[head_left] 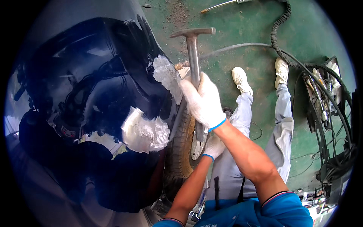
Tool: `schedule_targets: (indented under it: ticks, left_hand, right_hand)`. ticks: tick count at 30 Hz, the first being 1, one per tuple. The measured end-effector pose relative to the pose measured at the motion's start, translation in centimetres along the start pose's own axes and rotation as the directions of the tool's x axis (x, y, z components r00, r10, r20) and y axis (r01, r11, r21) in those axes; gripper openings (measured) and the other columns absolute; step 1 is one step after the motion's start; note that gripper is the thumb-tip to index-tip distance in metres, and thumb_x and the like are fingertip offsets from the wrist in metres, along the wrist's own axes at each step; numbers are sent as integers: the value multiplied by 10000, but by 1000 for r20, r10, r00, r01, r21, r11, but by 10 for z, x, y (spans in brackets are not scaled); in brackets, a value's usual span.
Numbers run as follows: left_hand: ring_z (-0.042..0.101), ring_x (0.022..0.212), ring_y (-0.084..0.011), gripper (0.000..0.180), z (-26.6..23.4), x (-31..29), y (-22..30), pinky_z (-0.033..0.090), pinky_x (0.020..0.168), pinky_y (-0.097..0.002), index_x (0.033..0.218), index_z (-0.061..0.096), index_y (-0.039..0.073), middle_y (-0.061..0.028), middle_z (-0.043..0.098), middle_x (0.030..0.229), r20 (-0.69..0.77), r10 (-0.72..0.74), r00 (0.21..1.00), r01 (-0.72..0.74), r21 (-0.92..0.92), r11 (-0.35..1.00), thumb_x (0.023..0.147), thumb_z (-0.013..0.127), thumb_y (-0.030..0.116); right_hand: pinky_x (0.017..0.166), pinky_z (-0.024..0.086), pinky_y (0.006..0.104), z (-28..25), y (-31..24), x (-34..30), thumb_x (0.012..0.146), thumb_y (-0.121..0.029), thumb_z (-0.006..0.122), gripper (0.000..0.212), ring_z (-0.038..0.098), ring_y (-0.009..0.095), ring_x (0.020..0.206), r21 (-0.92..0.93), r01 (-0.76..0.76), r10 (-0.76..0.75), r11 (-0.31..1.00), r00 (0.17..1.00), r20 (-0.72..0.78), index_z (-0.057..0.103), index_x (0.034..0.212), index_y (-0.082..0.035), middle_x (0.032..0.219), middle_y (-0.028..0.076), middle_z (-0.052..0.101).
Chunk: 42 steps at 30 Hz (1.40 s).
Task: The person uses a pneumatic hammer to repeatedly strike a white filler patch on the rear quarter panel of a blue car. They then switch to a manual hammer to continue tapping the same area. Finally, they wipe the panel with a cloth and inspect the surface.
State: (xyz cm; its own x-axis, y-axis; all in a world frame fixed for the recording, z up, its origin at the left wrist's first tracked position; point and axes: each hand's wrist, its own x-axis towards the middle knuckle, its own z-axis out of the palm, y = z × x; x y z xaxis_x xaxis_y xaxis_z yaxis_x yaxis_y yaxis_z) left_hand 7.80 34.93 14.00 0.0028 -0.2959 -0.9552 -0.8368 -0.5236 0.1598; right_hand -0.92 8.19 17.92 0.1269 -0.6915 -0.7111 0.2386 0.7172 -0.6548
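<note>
My right hand (204, 100), in a white knit glove with a blue cuff, is closed around the metal handle of a body hammer (193, 53). The hammer's narrow head points away from me, and its handle end shows below my fist. To the left is a glossy dark blue car panel (102, 109). It carries a bare, scraped silvery patch (145, 130) and a paler rough patch (166, 75) by its edge. My left hand (213, 147), also gloved, is lower down beside the tyre (180, 143); its fingers are mostly hidden behind my right hand and the wheel.
My legs (244, 113) stretch over the green floor (261, 30). A dark hose (280, 26) curves across from the top to the right. At the right stands a tool holder (321, 94) with several tools, above tangled black cables (332, 162). A metal rod (219, 5) lies at the top.
</note>
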Motion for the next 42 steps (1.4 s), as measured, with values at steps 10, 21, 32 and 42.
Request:
schedule_targets:
  ticks: [10, 21, 32, 42]
  left_hand:
    - [479, 1447, -438, 629, 1, 0, 1, 389, 1184, -513, 1493, 523, -14, -293, 531, 1535, -84, 73, 994, -87, -170, 982, 1019, 605, 392]
    - [659, 1290, -402, 552, -129, -16, 110, 493, 1124, -485, 1390, 684, 77, -207, 712, 1349, -267, 23, 963, 28, 183, 983, 1040, 555, 485]
    - [547, 1396, -365, 572, -327, 75, 209, 356, 1220, -498, 1355, 659, 21, -199, 617, 1477, -275, 405, 872, 244, 961, 127, 1053, 493, 478]
    - [270, 1623, -354, 926, -297, -40, 206, 182, 1326, -515, 1636, 340, -50, -229, 366, 1705, 169, 18, 985, -163, 968, -189, 970, 652, 514]
  right_hand:
    - [823, 541, 535, 1, 17, 8, 993, -362, 646, 452, 696, 517, 910, -228, 79, -23, 970, 970, 241, 567, 1092, 72, 893, 338, 683]
    - [570, 526, 368, -89, 21, 20, 972, -343, 701, 387, 659, 200, 615, -175, -24, 46, 984, 991, 125, 615, 1034, 30, 800, 107, 661]
    - [406, 416, 279, -180, 58, -33, 993, -212, 685, 233, 501, 101, 432, 366, -133, 194, 921, 972, -135, 575, 1002, -7, 695, 8, 542]
    - [398, 389, 273, -232, 75, -63, 1000, -166, 677, 296, 461, 90, 452, 522, -127, 271, 843, 940, -209, 556, 1206, 7, 697, 7, 521]
